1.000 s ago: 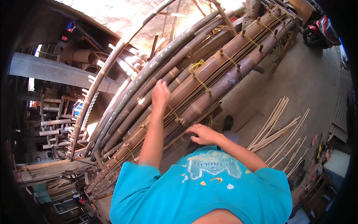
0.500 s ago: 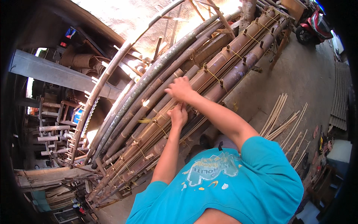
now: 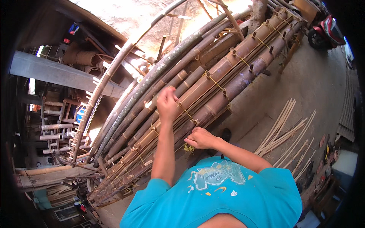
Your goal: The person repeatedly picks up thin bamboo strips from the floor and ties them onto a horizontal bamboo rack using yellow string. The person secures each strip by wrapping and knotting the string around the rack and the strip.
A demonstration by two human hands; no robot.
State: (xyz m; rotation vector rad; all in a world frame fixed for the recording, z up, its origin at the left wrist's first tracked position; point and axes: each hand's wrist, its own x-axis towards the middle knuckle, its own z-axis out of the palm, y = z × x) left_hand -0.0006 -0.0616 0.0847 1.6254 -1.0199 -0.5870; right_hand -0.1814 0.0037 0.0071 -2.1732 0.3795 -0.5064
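From where I stood, the person in the turquoise shirt (image 3: pixel 213 197) was bent over two long bamboo poles, a brown far pole (image 3: pixel 228 61) and a purplish near pole (image 3: pixel 243 81), lying side by side with thin strips (image 3: pixel 228 78) packed between them. Short dark pegs (image 3: pixel 251 67) stuck up along both, and thin cord (image 3: pixel 187 112) crossed from one to the other at several places.

The left hand (image 3: pixel 167 103) was lifted over the far pole with its fingers curled in; whether it pinched anything, I couldn't tell. The right hand (image 3: pixel 203 138) was at the near pole's outer side, fingers folded together, seemingly pinching a bunch of yellow twine (image 3: pixel 189 148) that hung by its thumb.

Beyond the far pole lay more bamboo, among it a mottled grey curved pole (image 3: pixel 163 62), and past that a pegged arc (image 3: pixel 114 67) rose. Behind the right arm, pale sticks (image 3: pixel 279 129) were fanned out on the floor (image 3: pixel 262 110), and a red motorbike (image 3: pixel 327 32) stood at the far right.
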